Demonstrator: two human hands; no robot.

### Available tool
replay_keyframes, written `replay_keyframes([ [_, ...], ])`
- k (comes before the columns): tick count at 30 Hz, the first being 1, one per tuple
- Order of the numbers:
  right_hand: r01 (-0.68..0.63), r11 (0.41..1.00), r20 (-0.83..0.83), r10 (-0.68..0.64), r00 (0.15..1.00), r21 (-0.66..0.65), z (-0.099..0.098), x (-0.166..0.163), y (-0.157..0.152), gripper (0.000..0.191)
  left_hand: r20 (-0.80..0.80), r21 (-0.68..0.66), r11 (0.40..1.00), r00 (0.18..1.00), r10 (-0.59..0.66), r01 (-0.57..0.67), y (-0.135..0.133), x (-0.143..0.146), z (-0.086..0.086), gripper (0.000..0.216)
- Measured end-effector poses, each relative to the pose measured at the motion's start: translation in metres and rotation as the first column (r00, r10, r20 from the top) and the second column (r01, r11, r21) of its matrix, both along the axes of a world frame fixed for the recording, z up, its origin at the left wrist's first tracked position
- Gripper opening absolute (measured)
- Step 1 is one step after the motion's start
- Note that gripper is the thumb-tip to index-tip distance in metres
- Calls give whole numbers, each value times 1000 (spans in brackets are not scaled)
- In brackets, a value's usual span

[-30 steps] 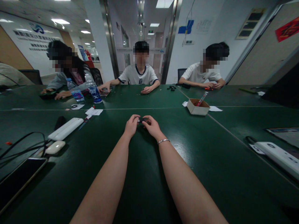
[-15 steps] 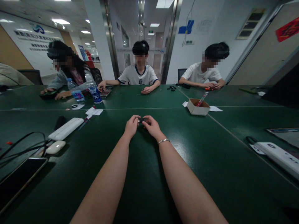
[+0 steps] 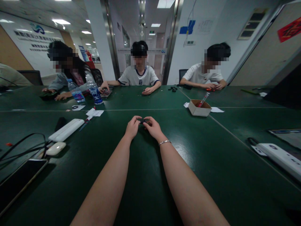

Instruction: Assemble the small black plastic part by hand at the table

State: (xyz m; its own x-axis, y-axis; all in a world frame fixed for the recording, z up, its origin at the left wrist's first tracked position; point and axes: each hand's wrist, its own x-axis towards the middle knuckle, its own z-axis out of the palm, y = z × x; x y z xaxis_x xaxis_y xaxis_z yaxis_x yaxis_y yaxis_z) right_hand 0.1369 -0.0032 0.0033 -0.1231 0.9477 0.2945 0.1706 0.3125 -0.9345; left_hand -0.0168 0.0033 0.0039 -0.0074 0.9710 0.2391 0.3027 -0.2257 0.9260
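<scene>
Both my arms reach forward over a dark green table (image 3: 145,175). My left hand (image 3: 132,127) and my right hand (image 3: 152,127) meet at the middle, fingers curled, both pinching a small black part (image 3: 142,121) between their fingertips. The part rests just above or on the table surface; its shape is too small to make out. A thin bracelet (image 3: 164,142) circles my right wrist.
A small cardboard box (image 3: 198,107) with a red-tipped tool stands right of centre. Left lie a white power strip (image 3: 66,130), a white mouse (image 3: 55,148), black cables and a phone (image 3: 18,182). Another power strip (image 3: 279,156) lies right. Two bottles (image 3: 94,91) and three seated people are across.
My hands stay in place with only slight finger movement on the black part. The person across in the middle has shifted a hand a little.
</scene>
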Motion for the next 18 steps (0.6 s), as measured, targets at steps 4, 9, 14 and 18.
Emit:
replay_keyframes([
  [4, 1, 1000, 1, -1, 1000, -9, 0, 0, 0, 24, 48, 12, 1000, 999, 10, -11, 0, 2, 2, 26],
  [9, 64, 997, 154, -68, 986, 32, 0, -1, -1, 18, 123, 75, 996, 991, -59, 50, 1, 0, 2, 21],
  [14, 86, 977, 543, -180, 820, 193, 0, -6, -5, 10, -99, 86, 994, 993, -61, 69, 3, 0, -5, 21],
  [18, 20, 979, 657, -153, 738, 204, 10, -6, -19, 22, -251, 83, 996, 968, -17, 39, -8, 1, 8, 16],
])
